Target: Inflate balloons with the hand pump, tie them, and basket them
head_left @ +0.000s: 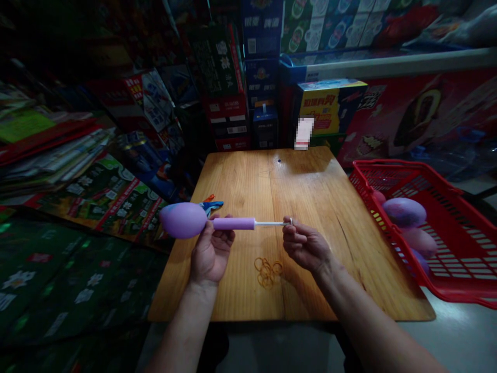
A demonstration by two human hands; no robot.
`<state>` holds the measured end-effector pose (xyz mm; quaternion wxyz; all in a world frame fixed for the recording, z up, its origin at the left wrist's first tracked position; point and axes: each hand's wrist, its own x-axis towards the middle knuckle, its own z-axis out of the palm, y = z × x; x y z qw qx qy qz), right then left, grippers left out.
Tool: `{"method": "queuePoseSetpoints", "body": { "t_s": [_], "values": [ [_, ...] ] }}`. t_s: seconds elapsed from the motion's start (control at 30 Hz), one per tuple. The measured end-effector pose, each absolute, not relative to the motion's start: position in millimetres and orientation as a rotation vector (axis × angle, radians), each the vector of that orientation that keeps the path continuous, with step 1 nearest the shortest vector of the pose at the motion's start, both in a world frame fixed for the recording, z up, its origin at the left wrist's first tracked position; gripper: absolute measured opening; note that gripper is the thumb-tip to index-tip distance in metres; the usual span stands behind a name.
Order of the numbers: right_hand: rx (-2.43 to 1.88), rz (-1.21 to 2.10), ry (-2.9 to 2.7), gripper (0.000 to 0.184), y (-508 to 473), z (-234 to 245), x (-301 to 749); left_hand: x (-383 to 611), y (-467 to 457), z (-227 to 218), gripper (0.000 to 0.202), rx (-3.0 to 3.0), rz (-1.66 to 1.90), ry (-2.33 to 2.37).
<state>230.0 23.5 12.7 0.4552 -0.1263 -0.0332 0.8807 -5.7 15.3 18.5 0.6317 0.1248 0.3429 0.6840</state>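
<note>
A partly inflated purple balloon (184, 220) sits on the left end of a purple hand pump (234, 224). My left hand (213, 251) pinches the balloon's neck where it meets the pump's nozzle, and the barrel passes over its fingers. On the other side, my right hand (305, 242) is closed on the end of the pump's white rod (268, 223), which is drawn well out of the barrel. Below the pump, several yellowish rubber bands (267, 272) lie in a small heap. Uninflated blue balloons (213, 206) and an orange one (208, 197) rest behind the inflated balloon.
The wooden table (248, 181) has a red basket (458, 280) at its right, holding several inflated balloons (404, 212). Stacked cartons (227, 109) and a yellow-and-blue box (326, 106) stand behind it. Green cases (42, 280) and piled papers (58, 160) are at the left.
</note>
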Motion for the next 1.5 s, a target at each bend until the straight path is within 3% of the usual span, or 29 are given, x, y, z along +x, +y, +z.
{"method": "queuePoseSetpoints", "body": {
  "t_s": [0.27,0.63,0.83,1.17,1.5],
  "values": [
    [-0.397,2.152,-0.031,0.013,10,2,204,21,-1,6,0.027,0.31,1.443,0.751],
    [-0.33,2.155,-0.095,0.009,23,10,232,-14,13,18,0.028,0.328,1.587,0.826],
    [-0.413,2.207,-0.106,0.013,14,-1,206,9,1,6,0.03,0.337,1.446,0.787],
    [-0.278,2.176,-0.035,0.011,24,7,229,-15,14,15,0.029,0.322,1.591,0.849],
    [-0.356,2.247,-0.042,0.011,19,5,216,0,7,10,0.031,0.335,1.479,0.832]
  ]
}}
